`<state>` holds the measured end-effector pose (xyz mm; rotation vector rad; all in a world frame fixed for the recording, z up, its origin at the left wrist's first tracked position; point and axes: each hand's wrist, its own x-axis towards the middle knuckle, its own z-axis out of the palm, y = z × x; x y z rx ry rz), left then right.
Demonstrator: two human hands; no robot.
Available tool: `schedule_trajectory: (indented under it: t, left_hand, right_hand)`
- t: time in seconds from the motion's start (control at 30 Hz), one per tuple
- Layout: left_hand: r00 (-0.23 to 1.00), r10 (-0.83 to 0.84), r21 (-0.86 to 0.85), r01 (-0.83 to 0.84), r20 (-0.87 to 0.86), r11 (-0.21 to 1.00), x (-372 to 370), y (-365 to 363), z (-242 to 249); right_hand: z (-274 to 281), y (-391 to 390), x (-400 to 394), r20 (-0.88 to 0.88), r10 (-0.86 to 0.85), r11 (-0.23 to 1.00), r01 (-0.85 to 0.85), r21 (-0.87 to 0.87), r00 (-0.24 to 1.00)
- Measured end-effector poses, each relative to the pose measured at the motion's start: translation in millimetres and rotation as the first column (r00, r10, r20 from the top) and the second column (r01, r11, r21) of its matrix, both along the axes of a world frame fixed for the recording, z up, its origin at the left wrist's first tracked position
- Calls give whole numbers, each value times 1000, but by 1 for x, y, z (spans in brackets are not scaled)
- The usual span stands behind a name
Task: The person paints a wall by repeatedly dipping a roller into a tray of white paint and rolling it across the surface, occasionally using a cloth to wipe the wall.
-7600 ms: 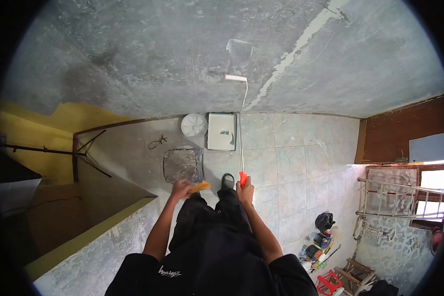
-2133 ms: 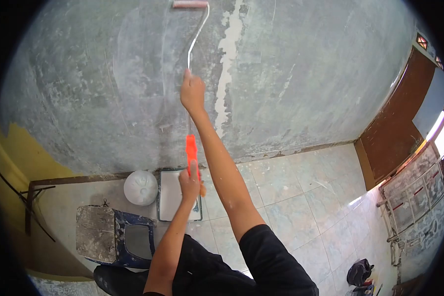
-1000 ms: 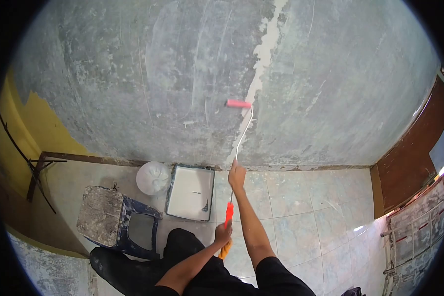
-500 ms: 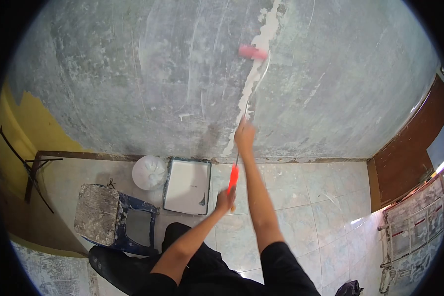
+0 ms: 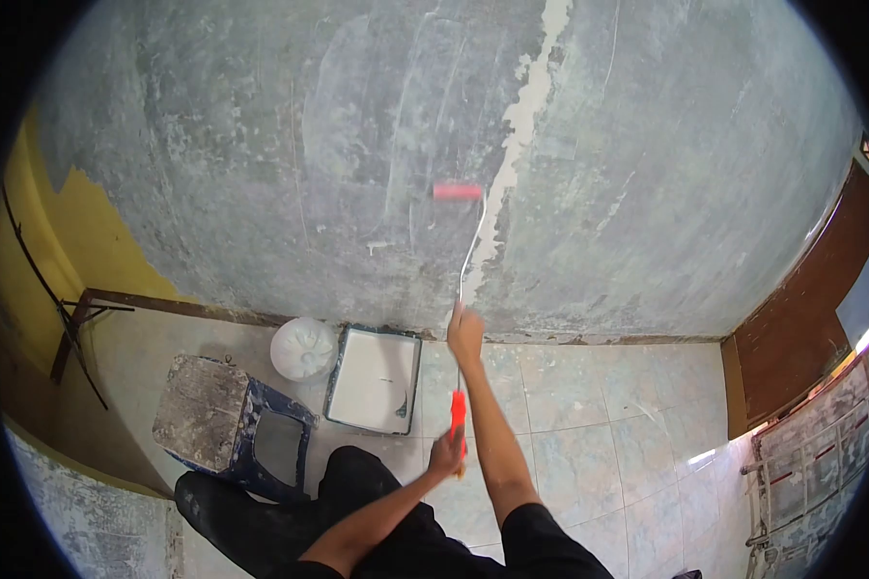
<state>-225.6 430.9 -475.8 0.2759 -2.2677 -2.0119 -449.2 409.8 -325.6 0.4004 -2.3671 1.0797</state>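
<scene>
A paint roller with a pink sleeve point(image 5: 457, 191) is against the grey wall point(image 5: 338, 145), left of a pale filled strip point(image 5: 521, 125). Its thin metal rod runs down to a red handle point(image 5: 458, 415). My left hand point(image 5: 447, 452) is closed round this handle. Higher up, my right hand point(image 5: 465, 335) is wrapped round the rod. Below the wall, a tray point(image 5: 373, 379) of white paint lies on the floor, left of my hands.
A white plastic container point(image 5: 302, 349) stands beside the tray. A stained chair point(image 5: 203, 413) is at the lower left near my legs. Brown wooden panel point(image 5: 801, 309) and a metal rack point(image 5: 806, 473) are at the right. Dark thin rods point(image 5: 43, 275) lean at the left.
The roller has moved down and left along the wall, off the pale strip. Both hands have come lower with it, still holding the rod and handle. The view has shifted slightly.
</scene>
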Motion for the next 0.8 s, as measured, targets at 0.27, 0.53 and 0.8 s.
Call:
schedule_trajectory:
  t: [0.27, 0.53, 0.8]
  left_hand:
    - [943, 106, 17, -106, -316, 994, -131, -71, 200]
    - [983, 44, -88, -29, 181, 996, -14, -106, 20]
    - [940, -55, -107, 96, 336, 990, 107, -102, 19]
  right_hand:
    - [272, -68, -54, -294, -5, 985, -46, -166, 956]
    - [20, -66, -12, -4, 69, 982, -69, -176, 998]
    - [-128, -38, 61, 391, -96, 978, 159, -132, 915]
